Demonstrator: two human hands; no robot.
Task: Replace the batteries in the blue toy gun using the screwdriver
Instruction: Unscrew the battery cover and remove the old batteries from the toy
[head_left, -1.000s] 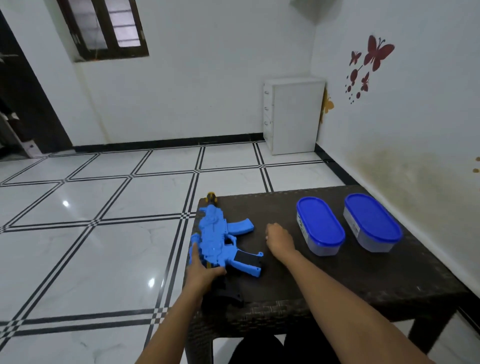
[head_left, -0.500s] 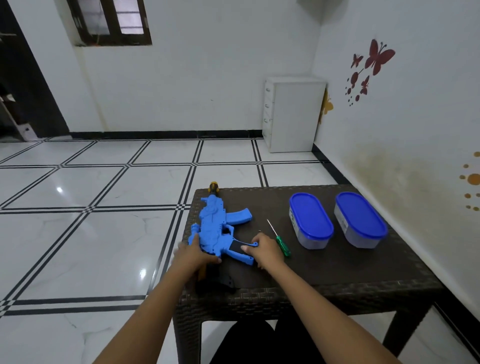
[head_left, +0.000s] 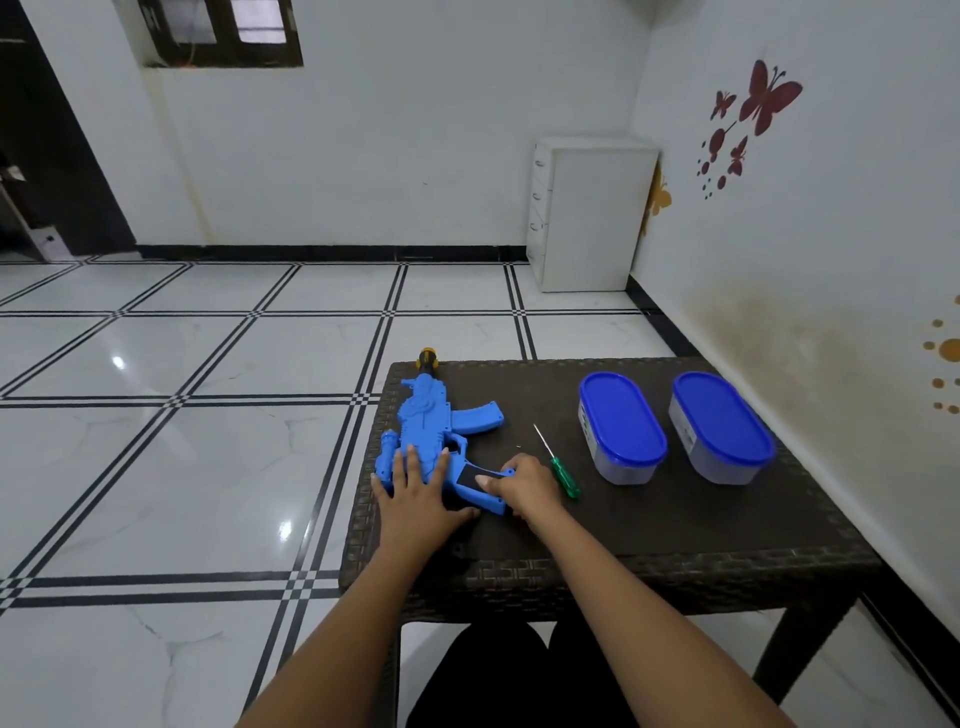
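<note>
The blue toy gun lies flat on the left part of the dark wicker table, its yellow and black muzzle over the far edge. My left hand presses flat on the gun's body with straight fingers. My right hand grips the end of the gun's handle, thumb on the black panel there. A screwdriver with a green handle lies on the table just right of my right hand, its tip pointing away from me.
Two clear tubs with blue lids stand side by side on the right half of the table. The wall runs close along the table's right side. A white cabinet stands in the far corner. Tiled floor lies to the left.
My right hand moved left from the table top onto the gun's handle, uncovering the screwdriver. My left hand shifted from the gun's rear onto its body and now lies flat.
</note>
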